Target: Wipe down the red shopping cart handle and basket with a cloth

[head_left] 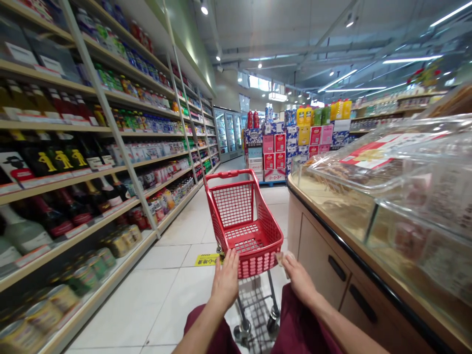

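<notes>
The red shopping cart stood at the centre of the frame, directly ahead of the person's fingers, its long axis running from the push bar at the upper, farther end down to the near basket wall, slanting slightly toward lower right. The left hand, the nearer, lay over that wall's left part, fingers extended and flat, gripping nothing. The right hand reached its right corner, fingers bent over a pale crumpled piece, apparently a wipe; how firmly could not be told. Counted, there were one cart, one wipe, two near casters at bottom centre, one yellow floor sticker left of the basket, and two black cabinet pulls at lower right.
</notes>
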### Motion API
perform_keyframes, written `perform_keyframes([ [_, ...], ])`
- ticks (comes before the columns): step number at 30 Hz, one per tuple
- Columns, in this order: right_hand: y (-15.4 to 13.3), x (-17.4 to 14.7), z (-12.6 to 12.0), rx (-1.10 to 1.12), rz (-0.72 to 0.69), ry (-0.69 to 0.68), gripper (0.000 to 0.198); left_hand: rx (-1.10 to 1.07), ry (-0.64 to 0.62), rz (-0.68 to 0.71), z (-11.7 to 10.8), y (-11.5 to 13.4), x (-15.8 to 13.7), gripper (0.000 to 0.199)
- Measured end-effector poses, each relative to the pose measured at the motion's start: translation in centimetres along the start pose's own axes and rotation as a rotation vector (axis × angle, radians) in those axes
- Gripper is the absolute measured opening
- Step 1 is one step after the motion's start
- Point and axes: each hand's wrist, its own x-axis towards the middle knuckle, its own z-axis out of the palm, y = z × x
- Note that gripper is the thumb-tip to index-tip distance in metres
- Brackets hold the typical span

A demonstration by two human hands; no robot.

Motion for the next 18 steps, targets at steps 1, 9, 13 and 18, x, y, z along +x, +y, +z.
perform_keyframes([
  [1, 0.0, -0.3, -0.2, 0.006, 0.003, 0.024, 0.047, 0.002, 0.008, 0.003, 0.1, -0.1, 0.0, 0.071],
  [9, -1.2, 0.8, -0.4, 0.035, -0.052, 0.166, 0.047, 0.015, 0.011, -0.007, 0.2, -0.1, -0.1, 0.072],
  [13, -3.2, -1.3, 1.0, 0.062, -0.134, 0.053, 0.040, -0.016, 0.006, 0.021, -0.3, -0.4, -0.1, 0.071],
  [18, -7.1, -0.6, 1.1, 0.139, -0.304, 0.188, 0.040, -0.064, 0.037, -0.020, -0.6, -0.5, -0.7, 0.069],
])
